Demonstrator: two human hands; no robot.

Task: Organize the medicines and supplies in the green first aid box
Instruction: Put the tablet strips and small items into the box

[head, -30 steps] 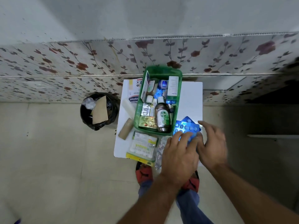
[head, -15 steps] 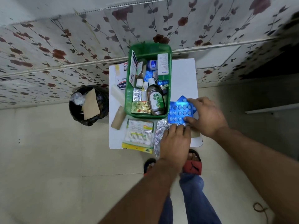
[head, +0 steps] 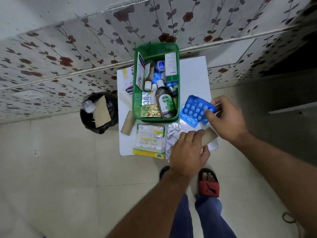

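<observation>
The green first aid box stands on a small white table, packed with a Dettol bottle, small bottles, cartons and pill strips. Just right of the box, my right hand pinches the edge of blue tablet strips and lifts them off the table. My left hand rests on a brown bandage roll at the table's front edge, next to crumpled silver strips.
A cotton swab pack on a yellow-green box lies in front of the green box. Another brown roll and plaster cartons lie left of it. A black bin stands on the floor at left. A floral wall is behind.
My right hand has closed on the blue tablet strips and raised them slightly. My left hand has slid back off the strips toward the front edge, uncovering the brown roll.
</observation>
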